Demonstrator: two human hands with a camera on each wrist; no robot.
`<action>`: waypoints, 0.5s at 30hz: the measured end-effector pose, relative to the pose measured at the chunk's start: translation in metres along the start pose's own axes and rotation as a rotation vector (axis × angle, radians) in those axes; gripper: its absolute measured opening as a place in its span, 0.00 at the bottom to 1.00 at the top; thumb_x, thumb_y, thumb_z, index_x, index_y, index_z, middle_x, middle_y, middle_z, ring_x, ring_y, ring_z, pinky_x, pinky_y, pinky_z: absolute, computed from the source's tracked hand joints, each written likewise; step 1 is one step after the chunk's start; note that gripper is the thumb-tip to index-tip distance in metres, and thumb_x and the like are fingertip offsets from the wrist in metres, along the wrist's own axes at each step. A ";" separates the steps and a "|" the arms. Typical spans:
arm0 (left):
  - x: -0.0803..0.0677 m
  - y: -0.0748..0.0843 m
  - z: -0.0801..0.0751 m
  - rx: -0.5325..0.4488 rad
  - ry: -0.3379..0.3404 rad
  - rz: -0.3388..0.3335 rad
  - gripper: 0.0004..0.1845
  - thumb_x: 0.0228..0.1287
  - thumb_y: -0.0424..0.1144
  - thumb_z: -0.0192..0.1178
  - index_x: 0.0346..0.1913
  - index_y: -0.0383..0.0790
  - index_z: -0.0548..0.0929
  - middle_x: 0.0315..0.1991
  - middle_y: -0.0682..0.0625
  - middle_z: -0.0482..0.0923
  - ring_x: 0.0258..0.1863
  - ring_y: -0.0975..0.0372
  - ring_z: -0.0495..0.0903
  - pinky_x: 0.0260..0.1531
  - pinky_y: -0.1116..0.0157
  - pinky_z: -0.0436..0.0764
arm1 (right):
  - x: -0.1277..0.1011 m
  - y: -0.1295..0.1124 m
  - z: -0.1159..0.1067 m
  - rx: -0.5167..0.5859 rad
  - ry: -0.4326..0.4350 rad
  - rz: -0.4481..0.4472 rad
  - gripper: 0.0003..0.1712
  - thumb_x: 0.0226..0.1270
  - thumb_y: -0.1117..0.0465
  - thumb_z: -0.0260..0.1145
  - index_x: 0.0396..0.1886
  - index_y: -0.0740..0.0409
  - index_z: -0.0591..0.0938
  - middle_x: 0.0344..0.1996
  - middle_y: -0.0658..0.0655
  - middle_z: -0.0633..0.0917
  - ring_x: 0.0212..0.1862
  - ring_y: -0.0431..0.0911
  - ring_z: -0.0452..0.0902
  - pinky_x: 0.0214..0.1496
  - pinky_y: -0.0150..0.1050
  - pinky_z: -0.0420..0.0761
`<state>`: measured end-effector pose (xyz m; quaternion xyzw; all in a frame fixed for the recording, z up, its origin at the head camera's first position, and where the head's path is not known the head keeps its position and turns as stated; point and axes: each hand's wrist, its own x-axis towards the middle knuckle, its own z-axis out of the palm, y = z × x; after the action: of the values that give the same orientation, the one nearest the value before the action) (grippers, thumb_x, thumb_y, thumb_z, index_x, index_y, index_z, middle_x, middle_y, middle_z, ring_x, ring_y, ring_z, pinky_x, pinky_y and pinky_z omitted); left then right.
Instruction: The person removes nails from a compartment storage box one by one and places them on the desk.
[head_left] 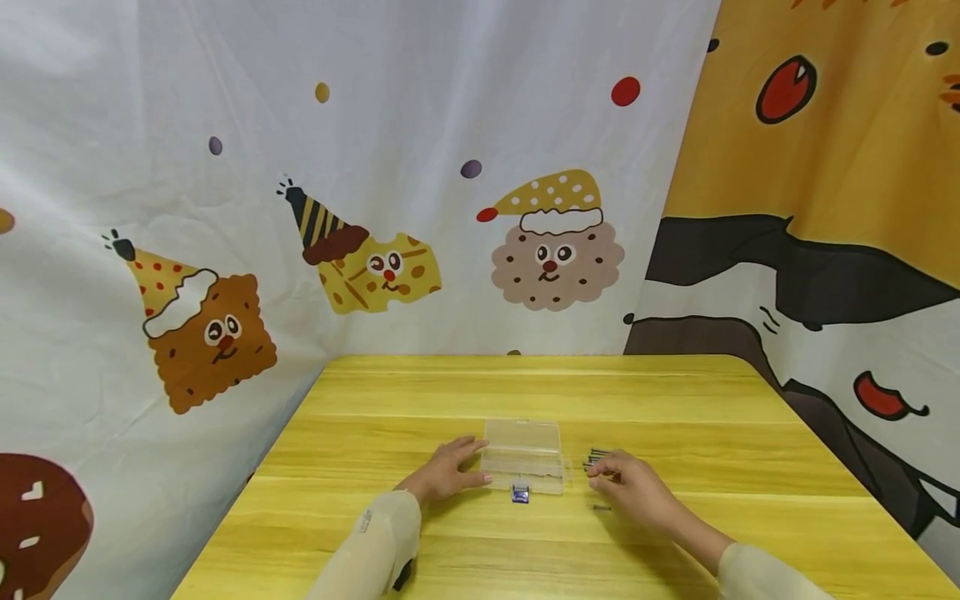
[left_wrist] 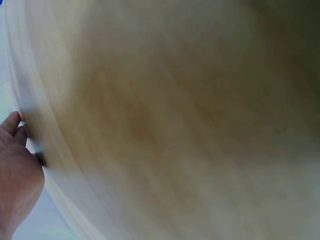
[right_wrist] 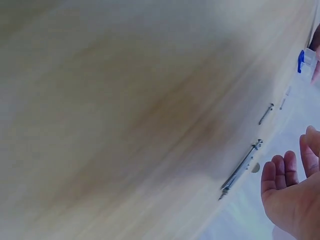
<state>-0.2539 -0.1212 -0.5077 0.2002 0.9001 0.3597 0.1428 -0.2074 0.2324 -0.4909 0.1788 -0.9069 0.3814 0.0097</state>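
We see the left hand (head_left: 447, 473) lying flat on the yellow bench (head_left: 525, 392), fingers straight, their tips touching the left end of a clear plastic box (head_left: 523, 457) that sits mid-bench with its lid down and a blue latch (head_left: 520, 495) at the near edge. The right hand (head_left: 628, 487) rests just right of the box, fingers loosely bent over a small bundle of dark metal pins (head_left: 597, 456) — whether it actually pinches any of them we cannot tell. One stray pin (head_left: 602, 507) lies apart, nearer to us.

Our worry is the pins: thin and round, they could roll or scatter if the fingers sweep rather than pinch, and the stray one is easy to miss. The light box may also slide — the left hand only touches it.
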 end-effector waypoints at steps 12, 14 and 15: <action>0.000 0.000 -0.001 -0.006 0.000 0.004 0.37 0.68 0.55 0.63 0.76 0.48 0.64 0.77 0.38 0.51 0.75 0.36 0.44 0.68 0.35 0.47 | 0.022 -0.013 0.013 0.013 0.069 -0.046 0.06 0.67 0.61 0.69 0.40 0.57 0.87 0.41 0.49 0.82 0.41 0.43 0.76 0.42 0.36 0.80; 0.000 0.000 -0.001 -0.003 -0.002 0.005 0.38 0.68 0.55 0.62 0.76 0.48 0.64 0.77 0.39 0.51 0.75 0.36 0.44 0.68 0.35 0.47 | 0.025 -0.014 0.016 0.015 0.074 -0.055 0.05 0.66 0.62 0.70 0.40 0.57 0.87 0.41 0.49 0.82 0.42 0.45 0.77 0.43 0.37 0.80; 0.000 0.000 -0.001 -0.002 -0.002 0.006 0.38 0.68 0.55 0.62 0.76 0.48 0.64 0.77 0.39 0.51 0.75 0.36 0.44 0.68 0.34 0.47 | 0.027 -0.015 0.018 0.012 0.075 -0.058 0.05 0.66 0.63 0.70 0.40 0.57 0.88 0.41 0.50 0.82 0.43 0.45 0.77 0.43 0.37 0.80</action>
<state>-0.2543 -0.1220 -0.5073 0.2030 0.8991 0.3606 0.1428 -0.2252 0.2017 -0.4896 0.1906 -0.8980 0.3928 0.0535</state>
